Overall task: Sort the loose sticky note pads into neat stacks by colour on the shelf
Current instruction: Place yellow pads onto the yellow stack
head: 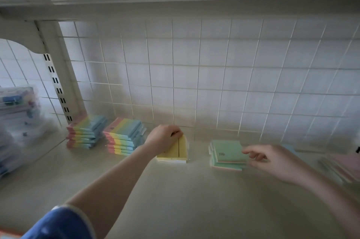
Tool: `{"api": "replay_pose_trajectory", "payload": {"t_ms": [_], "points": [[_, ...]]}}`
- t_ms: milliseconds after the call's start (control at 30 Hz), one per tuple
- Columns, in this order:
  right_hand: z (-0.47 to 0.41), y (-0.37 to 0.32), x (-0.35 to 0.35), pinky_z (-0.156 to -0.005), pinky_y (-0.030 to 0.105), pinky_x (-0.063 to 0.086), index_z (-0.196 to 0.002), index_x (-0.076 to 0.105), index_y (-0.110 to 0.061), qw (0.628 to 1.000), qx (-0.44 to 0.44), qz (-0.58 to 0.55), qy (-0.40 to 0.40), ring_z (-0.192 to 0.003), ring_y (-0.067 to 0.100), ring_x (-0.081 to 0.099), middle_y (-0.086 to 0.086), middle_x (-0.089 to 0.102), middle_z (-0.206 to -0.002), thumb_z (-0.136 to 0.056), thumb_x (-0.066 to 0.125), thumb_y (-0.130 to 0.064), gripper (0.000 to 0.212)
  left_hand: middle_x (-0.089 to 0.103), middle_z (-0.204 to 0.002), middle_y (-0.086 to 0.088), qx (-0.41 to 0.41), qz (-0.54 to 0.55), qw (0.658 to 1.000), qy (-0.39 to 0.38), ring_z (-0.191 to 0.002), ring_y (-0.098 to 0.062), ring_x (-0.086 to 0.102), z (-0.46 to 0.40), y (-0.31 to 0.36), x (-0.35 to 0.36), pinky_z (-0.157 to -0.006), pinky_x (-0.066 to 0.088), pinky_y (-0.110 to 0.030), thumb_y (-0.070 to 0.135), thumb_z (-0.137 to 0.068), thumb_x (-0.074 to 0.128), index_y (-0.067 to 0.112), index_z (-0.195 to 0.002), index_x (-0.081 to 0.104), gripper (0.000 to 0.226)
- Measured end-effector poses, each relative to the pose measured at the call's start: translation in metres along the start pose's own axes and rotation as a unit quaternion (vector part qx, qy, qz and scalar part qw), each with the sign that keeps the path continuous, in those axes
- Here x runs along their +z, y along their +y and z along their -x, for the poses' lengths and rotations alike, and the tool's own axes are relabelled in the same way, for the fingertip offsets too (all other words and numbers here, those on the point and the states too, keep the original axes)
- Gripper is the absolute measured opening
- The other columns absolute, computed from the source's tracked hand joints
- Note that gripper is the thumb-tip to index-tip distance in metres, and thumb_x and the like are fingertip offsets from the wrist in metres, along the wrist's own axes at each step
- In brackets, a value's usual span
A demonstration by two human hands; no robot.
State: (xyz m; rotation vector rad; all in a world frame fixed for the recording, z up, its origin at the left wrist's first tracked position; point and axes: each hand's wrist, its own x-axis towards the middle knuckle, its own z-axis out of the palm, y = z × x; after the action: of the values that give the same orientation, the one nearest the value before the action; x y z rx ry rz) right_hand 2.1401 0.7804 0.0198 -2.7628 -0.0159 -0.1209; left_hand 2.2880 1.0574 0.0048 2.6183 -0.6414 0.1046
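Shelf (185, 190), pale surface, backed by a white wire grid (214, 75); sorting in progress. Left hand (165, 137): rests on the far end of the yellow stack (173, 151), fingers curled over its back edge, apparently squaring it; the stack sits directly under and just ahead of that hand, its long axis running away from the person toward the grid. Right hand (272, 158): fingers loosely extended, tips at the right edge of the green stack (228, 155), holding nothing that can be made out; that stack lies immediately left of the hand, between the two hands, and is slightly fanned, upper pads offset from lower ones. Judgement: the green stack is the nearer concern of the right hand, the yellow of the left, so each hand tidies its own pile. Count: one yellow stack, showing two pads side by side on top; one green stack of several pads, exact number unclear; two multicolour striped stacks (85, 131) and (124, 136) at far left, well apart from the hands; one pink pile (342, 166) at far right, blurred, with a pale blue pad (290, 149) behind the right hand. One clear plastic package (17, 122) of stationery stands at the left edge.
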Motion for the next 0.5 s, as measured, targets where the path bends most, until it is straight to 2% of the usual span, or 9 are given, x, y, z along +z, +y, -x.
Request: {"api": "replay_pose_trajectory", "payload": {"t_ms": [133, 500], "points": [[0.003, 0.005, -0.001, -0.083, 0.02, 0.046, -0.117, 0.064, -0.028, 1.0, -0.011, -0.01, -0.001, -0.087, 0.001, 0.059, -0.011, 0.065, -0.099, -0.086, 0.066, -0.025, 0.031, 0.065, -0.104, -0.001, 0.026, -0.011, 1.0, 0.014, -0.096, -0.021, 0.057, -0.001, -0.006, 0.006, -0.078, 0.041, -0.028, 0.029, -0.096, 0.049, 0.019, -0.103, 0.068, 0.022], [0.01, 0.016, -0.004, -0.082, 0.018, 0.046, -0.113, 0.065, -0.032, 0.999, -0.033, -0.025, 0.008, -0.089, -0.003, 0.059, -0.015, 0.065, -0.095, -0.087, 0.064, -0.026, 0.026, 0.069, -0.102, 0.001, 0.0, 0.006, 1.0, 0.005, -0.094, -0.019, 0.058, -0.002, -0.005, 0.007, -0.076, 0.04, -0.027, 0.029, -0.095, 0.052, 0.019, -0.103, 0.07, 0.022]]}}
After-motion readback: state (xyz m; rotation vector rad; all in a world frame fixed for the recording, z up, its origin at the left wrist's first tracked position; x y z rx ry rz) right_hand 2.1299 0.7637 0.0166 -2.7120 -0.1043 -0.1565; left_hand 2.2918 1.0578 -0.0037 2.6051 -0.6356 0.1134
